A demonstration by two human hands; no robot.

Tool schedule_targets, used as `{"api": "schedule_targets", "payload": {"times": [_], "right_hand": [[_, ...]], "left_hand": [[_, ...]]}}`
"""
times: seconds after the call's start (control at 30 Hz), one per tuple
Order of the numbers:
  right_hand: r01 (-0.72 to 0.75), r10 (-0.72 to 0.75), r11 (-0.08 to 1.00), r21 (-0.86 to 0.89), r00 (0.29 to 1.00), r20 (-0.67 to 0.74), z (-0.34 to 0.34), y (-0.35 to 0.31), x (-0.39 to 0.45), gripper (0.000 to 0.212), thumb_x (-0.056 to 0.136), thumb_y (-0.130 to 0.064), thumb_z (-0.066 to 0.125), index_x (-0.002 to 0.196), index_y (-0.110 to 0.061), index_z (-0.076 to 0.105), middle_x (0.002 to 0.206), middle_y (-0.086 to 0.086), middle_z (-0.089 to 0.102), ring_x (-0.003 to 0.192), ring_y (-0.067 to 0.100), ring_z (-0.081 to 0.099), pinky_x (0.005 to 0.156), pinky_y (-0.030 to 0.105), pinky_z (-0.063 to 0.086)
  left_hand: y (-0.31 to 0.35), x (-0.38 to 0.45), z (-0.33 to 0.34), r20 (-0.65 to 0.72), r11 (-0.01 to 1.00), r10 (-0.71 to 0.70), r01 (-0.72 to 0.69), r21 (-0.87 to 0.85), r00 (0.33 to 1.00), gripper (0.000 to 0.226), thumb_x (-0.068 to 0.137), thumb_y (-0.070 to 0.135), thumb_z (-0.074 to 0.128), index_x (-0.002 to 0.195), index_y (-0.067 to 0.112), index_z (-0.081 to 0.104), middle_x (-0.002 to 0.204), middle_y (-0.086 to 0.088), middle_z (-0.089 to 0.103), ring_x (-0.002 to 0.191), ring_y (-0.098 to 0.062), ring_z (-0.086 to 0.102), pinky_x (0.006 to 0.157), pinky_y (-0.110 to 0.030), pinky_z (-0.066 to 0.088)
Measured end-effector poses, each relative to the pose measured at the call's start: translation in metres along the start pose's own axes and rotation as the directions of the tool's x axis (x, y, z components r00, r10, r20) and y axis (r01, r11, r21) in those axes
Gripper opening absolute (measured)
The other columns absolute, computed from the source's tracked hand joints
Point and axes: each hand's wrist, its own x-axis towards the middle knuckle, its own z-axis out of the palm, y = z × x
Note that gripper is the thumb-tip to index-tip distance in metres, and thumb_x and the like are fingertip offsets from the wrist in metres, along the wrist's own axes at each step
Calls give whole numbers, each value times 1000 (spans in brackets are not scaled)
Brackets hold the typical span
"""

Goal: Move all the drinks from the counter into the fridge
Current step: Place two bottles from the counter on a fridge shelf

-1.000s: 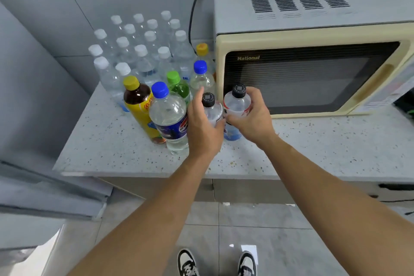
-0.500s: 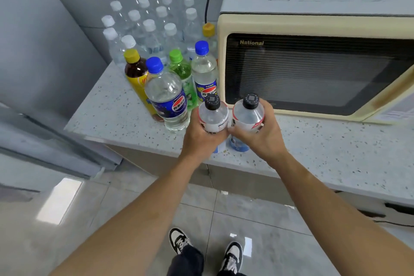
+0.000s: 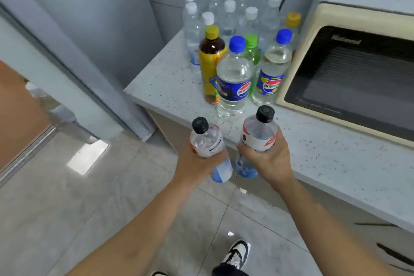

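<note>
Head view: fingers (image 3: 226,156) of left hand (image 3: 197,163) curled round one black-capped bottle (image 3: 208,143); right hand (image 3: 268,161) clamped on a second black-capped bottle (image 3: 257,134). Both clear of counter (image 3: 324,154), at its front edge. Carrying step, judging by this. Next: swing left toward fridge (image 3: 67,56). Many bottles (image 3: 233,74) still waiting.

Cream microwave (image 3: 349,78) on the right, black-and-white shoe (image 3: 237,253) on tiles (image 3: 67,197)
</note>
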Motion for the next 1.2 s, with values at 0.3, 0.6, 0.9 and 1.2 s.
{"api": "schedule_targets", "payload": {"times": [0.3, 0.6, 0.9, 1.2], "right_hand": [[76, -57, 996, -40, 936, 346, 172, -44, -59, 50, 67, -25, 89, 108, -28, 59, 91, -11, 72, 80, 4, 69, 67, 17, 53], [109, -106, 994, 28, 833, 542, 382, -93, -172, 53, 68, -12, 88, 112, -18, 60, 94, -7, 72, 78, 1, 67, 68, 14, 51], [231, -172, 973, 13, 684, 709, 513, -108, -228, 48, 71, -23, 86, 103, -42, 56, 91, -33, 67, 87, -6, 66, 65, 5, 49], [155, -100, 988, -15, 704, 703, 648, -118, -188, 59, 57, -48, 84, 108, -38, 55, 96, -14, 70, 86, 4, 68, 69, 17, 56]], "left_hand": [[-51, -76, -203, -339, 962, -142, 49, -270, 930, 47, 66, 15, 83, 109, 11, 65, 86, 0, 69, 78, -18, 66, 65, -35, 56], [-83, -162, -400, -538, 957, -112, -55, -284, 836, 59, 59, 18, 91, 113, 19, 67, 96, 2, 76, 89, -16, 72, 73, -31, 59], [-124, -190, -532, -674, 972, -158, -7, -235, 722, 43, 67, 14, 90, 98, 34, 66, 89, 17, 75, 79, -1, 71, 59, -13, 53], [-121, -110, -635, -696, 982, -152, 30, -184, 702, 48, 60, 32, 90, 100, 43, 64, 94, 18, 74, 83, -1, 70, 65, -21, 56]]}}
